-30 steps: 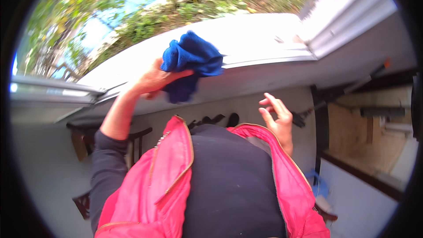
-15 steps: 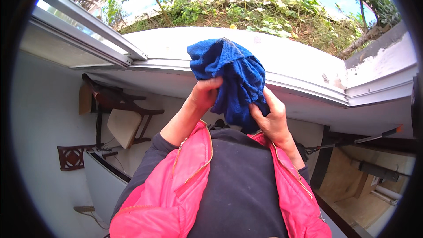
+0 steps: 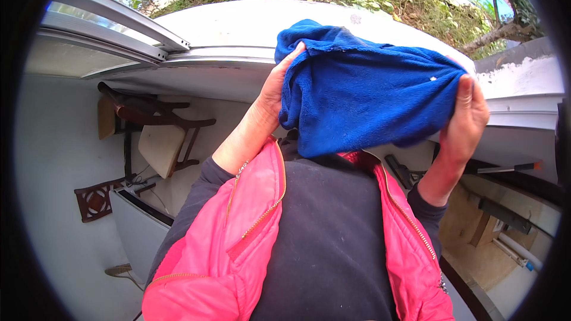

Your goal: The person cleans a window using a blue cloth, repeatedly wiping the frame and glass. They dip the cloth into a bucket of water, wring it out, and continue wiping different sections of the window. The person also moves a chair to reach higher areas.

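Two hands are stretching a blue fleece cloth (image 3: 369, 98) before the window sill (image 3: 238, 24): left hand (image 3: 275, 92) and right hand (image 3: 467, 122) (fingers curled shut) are gripping its opposite ends.

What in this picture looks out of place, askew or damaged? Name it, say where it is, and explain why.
The wooden chair at the left lies tipped on its side against the white wall, seat facing outward, not standing on its legs. The blue cloth, stretched between the left hand and right hand, looks bunched but whole.
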`<state>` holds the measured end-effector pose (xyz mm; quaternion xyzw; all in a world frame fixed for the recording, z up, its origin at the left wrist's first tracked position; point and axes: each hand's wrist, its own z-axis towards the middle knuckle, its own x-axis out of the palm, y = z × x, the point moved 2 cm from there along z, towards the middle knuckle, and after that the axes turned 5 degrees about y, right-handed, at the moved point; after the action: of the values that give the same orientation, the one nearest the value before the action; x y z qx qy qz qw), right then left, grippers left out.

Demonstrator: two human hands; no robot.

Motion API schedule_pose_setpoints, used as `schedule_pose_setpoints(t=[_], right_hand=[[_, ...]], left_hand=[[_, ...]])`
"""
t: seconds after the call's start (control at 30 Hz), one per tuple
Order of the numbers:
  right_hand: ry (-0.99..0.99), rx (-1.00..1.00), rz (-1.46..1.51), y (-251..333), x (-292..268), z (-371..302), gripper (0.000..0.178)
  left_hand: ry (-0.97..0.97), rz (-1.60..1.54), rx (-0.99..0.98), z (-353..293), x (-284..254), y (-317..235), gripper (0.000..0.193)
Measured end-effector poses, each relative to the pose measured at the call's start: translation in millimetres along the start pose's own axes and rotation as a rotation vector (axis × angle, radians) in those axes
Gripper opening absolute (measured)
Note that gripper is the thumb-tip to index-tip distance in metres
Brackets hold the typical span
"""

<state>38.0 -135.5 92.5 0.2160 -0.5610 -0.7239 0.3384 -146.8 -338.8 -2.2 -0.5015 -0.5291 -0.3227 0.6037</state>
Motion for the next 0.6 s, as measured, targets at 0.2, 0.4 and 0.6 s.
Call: schedule_pose_setpoints(t=[0.2, 0.4, 0.6], right_hand=[[-0.116, -0.317, -0.237, 77, 8, 11, 0.038], [0.297, -0.455, -0.390, 70, 55, -15, 0.033], [0.187, -0.067, -0.283, 20, 52, -21, 0.015]], left_hand=[[0.136, 0.013, -0.038, 14, 13, 6, 0.046], [0.188, -0.083, 0.038, 30, 31, 16, 0.041], [0.151, -0.257, 0.322, 27, 38, 5, 0.028]])
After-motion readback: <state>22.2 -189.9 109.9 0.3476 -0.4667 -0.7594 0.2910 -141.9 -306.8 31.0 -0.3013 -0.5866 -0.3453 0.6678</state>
